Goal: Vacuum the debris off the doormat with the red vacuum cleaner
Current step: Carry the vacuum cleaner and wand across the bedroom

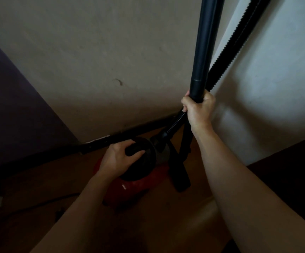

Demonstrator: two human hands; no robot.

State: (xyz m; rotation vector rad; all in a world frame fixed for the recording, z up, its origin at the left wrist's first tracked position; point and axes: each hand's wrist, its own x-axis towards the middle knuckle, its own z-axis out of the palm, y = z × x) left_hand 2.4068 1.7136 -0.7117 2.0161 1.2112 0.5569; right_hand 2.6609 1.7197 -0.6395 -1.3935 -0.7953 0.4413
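The red vacuum cleaner (137,186) sits on the wooden floor by the wall corner, with a dark round top. My left hand (119,158) is closed around its black carry handle (132,149). My right hand (198,108) grips the lower end of the black rigid wand (205,46), which points up out of the frame. The ribbed black hose (228,53) runs beside the wand and down to the cleaner's front (173,125). A black nozzle piece (180,172) hangs beside the body. No doormat is in view.
A beige wall (97,61) stands straight ahead with a dark skirting board (122,136) at its foot. A white wall (276,88) rises on the right and a dark purple surface (11,106) on the left. A dark cord (44,201) lies on the floor at lower left.
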